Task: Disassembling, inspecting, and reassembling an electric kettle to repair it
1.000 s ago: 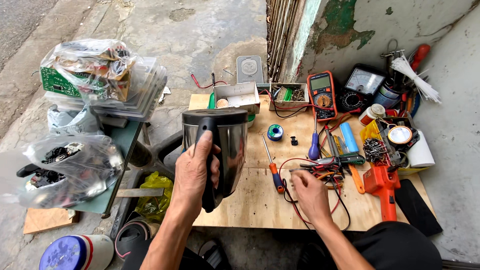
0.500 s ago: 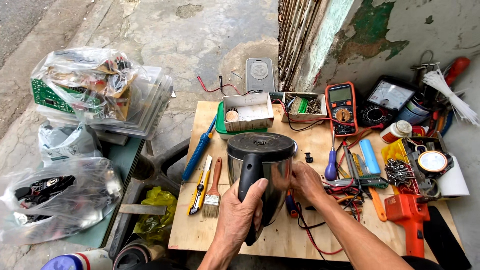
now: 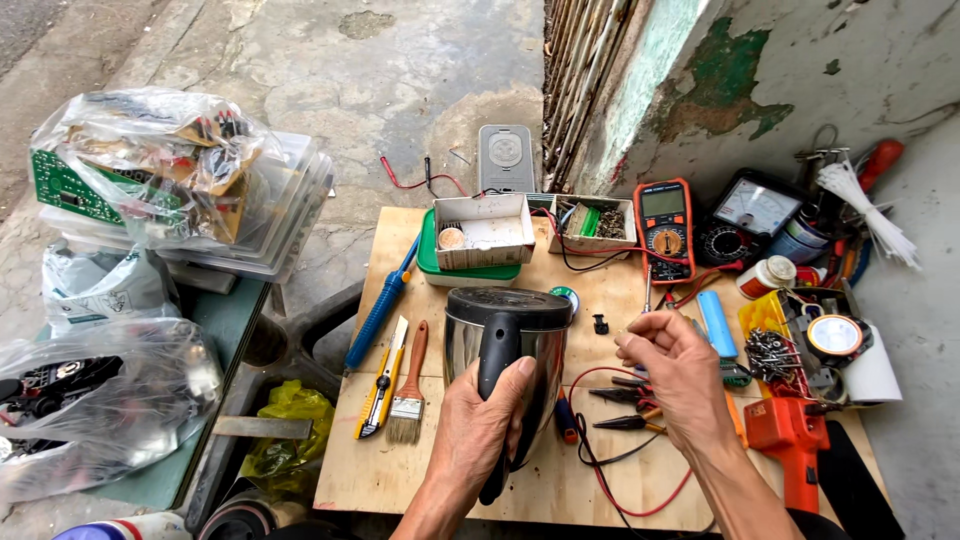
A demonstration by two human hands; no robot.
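Two bare hands at work over a pale plywood board table [image 3: 470,470]: left hand [image 3: 480,420] is clamped round the black plastic handle of a stainless steel electric kettle [image 3: 505,350], which stands upright near the middle of the board with its dark lid on. Right hand [image 3: 675,375] hovers just right of the kettle, apart from it, fingers pinched together on something thin, too small to tell what. Just beside the kettle on the left lie a wooden-handled paintbrush [image 3: 408,385], a yellow utility knife [image 3: 382,380] and a blue-handled screwdriver [image 3: 380,305]; pliers and red and black wires sit under the right hand, an orange multimeter [image 3: 664,228] further back near the wall. Judgement: for handling the kettle well, the grip on the handle should stay firm and low so the body does not tip, base flat on the board, with the loose red lead [image 3: 600,480] kept clear of the base. Small part in the right hand could drop among the clutter, so better held over bare wood.
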